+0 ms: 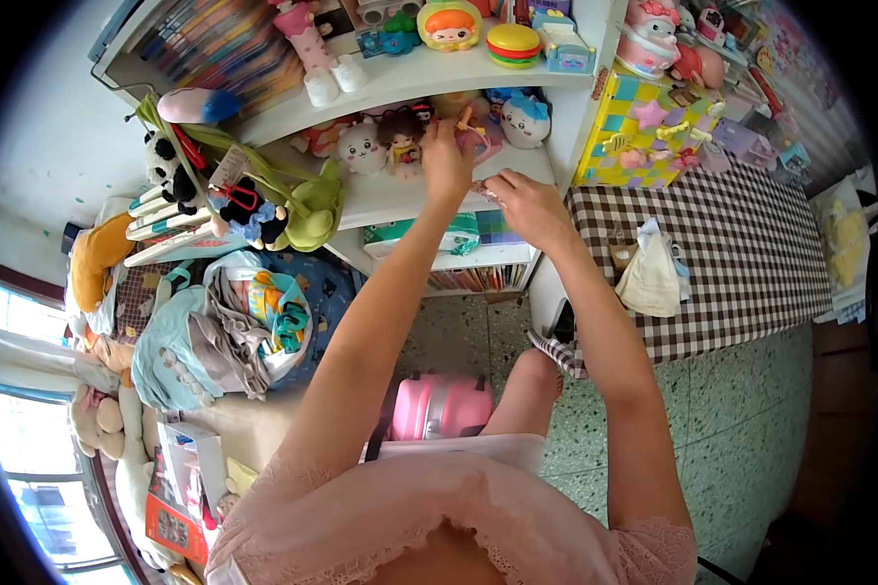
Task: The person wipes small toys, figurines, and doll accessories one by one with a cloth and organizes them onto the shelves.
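My left hand (446, 164) reaches onto the upper shelf with its fingers curled, between a brown-haired doll (403, 136) and a pink item (482, 138) with an orange edge. The fingertips are partly hidden, so what they grip does not show. At the shelf's front edge my right hand (532, 208) is closed in a pinch on a small pinkish thing (488, 193), too small to name. A white plush toy (362, 148) sits left of the doll. Another white plush with a blue bow (525, 121) sits at the right end.
Above is a shelf board (400, 83) with books, a toy burger (513, 45) and figures. A checkered table (732, 253) with a cream cloth (651, 275) stands at right. Clothes (234, 327) are heaped at left. A pink case (443, 408) is on the floor below me.
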A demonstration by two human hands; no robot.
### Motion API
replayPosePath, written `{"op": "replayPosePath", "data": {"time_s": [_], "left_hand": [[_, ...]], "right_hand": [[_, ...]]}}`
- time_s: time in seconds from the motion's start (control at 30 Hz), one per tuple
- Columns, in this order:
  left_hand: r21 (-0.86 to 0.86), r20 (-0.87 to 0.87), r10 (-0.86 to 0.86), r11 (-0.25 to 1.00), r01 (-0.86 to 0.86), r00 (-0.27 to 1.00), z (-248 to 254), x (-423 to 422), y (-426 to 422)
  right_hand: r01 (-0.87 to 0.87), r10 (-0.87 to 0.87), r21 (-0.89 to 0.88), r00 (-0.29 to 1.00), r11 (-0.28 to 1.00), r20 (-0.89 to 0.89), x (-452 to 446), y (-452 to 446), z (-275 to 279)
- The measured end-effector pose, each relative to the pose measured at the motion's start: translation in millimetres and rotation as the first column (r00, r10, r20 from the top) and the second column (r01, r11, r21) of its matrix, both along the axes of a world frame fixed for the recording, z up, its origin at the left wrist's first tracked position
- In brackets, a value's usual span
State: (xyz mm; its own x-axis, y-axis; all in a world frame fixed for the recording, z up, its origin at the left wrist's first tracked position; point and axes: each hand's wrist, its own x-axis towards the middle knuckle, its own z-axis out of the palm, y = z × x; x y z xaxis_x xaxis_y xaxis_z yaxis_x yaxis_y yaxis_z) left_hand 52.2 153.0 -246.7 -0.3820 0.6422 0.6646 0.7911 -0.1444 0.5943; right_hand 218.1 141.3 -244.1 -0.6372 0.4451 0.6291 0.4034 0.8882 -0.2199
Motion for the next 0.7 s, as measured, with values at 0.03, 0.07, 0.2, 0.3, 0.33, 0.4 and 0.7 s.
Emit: {"op": "replayPosePath", "data": {"time_s": [0.03, 0.07, 0.2, 0.3, 0.33, 0.4, 0.7], "left_hand": [[-0.002, -0.001, -0.003, 1.000, 0.003, 1.000, -1, -2, -1], [-0.014, 0.003, -0.037, 0.999, 0.037, 0.999, -2, -5, -2], [-0.138, 0.175, -0.084, 0.984, 0.109, 0.981, 4, -7, -22], [-0.123, 0.142, -0.040, 0.991, 0.058, 0.989, 6, -9, -36], [-0.124, 0.142, -0.036, 0.991, 0.054, 0.989, 6, -12, -38], [-0.073, 0.093, -0.101, 0.991, 0.108, 0.990, 6, -17, -40], [-0.211, 0.209, -0.370, 0.887, 0.412, 0.905, 9, -39, -43]], "right_hand": [[0.009, -0.009, -0.013, 1.000, 1.000, 0.028, 1, 1, -1], [0.013, -0.012, -0.015, 1.000, 1.000, 0.028, 1, 2, -2], [0.008, -0.010, -0.025, 0.997, 1.000, -0.071, 0, 2, 0], [0.012, -0.016, -0.041, 0.995, 0.999, -0.095, 2, 0, 3], [0.022, -0.025, -0.033, 0.993, 0.999, -0.114, 2, -1, 4], [0.025, -0.035, -0.070, 0.989, 0.997, -0.141, 2, -1, 4], [0.112, -0.196, -0.249, 0.917, 0.962, -0.348, 3, 3, 6]]}}
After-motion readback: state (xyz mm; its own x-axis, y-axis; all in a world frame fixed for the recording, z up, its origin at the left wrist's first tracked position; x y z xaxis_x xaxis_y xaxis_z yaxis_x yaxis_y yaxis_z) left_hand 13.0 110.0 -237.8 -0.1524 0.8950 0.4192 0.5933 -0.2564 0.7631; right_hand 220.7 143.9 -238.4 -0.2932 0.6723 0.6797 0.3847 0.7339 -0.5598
